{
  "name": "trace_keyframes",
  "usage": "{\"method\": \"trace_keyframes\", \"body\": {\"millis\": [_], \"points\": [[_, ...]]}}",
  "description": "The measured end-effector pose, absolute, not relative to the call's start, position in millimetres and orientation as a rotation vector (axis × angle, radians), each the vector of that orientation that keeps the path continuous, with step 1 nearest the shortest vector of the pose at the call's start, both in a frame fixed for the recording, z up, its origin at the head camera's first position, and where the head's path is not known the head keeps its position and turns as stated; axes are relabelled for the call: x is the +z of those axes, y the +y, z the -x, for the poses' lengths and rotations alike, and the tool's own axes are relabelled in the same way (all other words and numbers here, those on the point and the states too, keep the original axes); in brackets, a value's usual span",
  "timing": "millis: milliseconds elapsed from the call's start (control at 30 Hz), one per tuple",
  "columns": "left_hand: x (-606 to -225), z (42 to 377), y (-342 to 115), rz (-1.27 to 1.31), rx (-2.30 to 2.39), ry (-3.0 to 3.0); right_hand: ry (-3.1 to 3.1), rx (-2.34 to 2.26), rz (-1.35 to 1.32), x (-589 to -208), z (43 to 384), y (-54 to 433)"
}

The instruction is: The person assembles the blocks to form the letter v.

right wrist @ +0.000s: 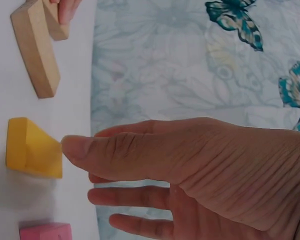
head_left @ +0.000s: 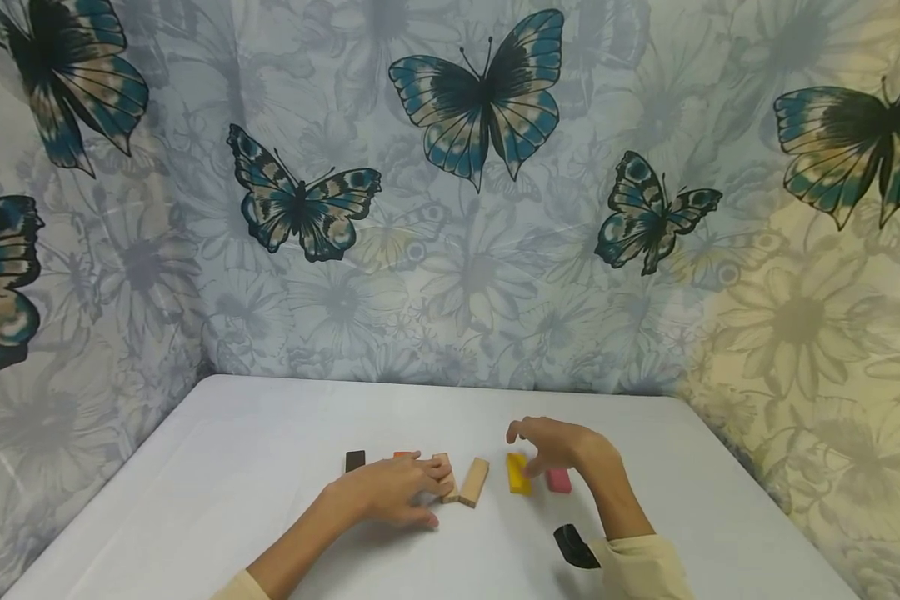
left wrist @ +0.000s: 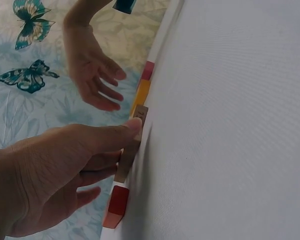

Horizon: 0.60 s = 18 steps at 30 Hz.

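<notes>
My left hand [head_left: 393,492] reaches over a plain wooden block [head_left: 446,477], its fingertips touching that block's upper part. The thumb looks apart from it in the head view. A second wooden block [head_left: 475,482] lies tilted just to the right. In the left wrist view an orange-red block [left wrist: 116,206] lies near the left fingers; the hand mostly hides it in the head view. My right hand [head_left: 558,442] hovers over a yellow block [head_left: 518,474] with fingers spread and nothing held. Beside the yellow one, a pink block [head_left: 558,481] is partly under the right hand.
A black block [head_left: 355,460] lies left of the left hand, partly covered by it. A dark band [head_left: 576,547] sits by the right sleeve. The white table [head_left: 270,417] meets butterfly-patterned cloth walls [head_left: 480,292] at its back and sides.
</notes>
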<state>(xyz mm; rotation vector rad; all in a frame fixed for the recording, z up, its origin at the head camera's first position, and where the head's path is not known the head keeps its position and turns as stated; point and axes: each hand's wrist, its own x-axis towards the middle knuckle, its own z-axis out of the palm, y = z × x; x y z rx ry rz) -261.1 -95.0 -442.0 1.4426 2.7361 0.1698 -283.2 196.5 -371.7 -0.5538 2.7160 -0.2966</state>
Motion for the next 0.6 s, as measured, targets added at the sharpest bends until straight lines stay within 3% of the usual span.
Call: {"method": "trace_keyframes", "body": {"millis": [600], "points": [[-442,260,-93,-1.486,0.138,2.755,2.718,-0.254,0.555,-386,289,194]]}}
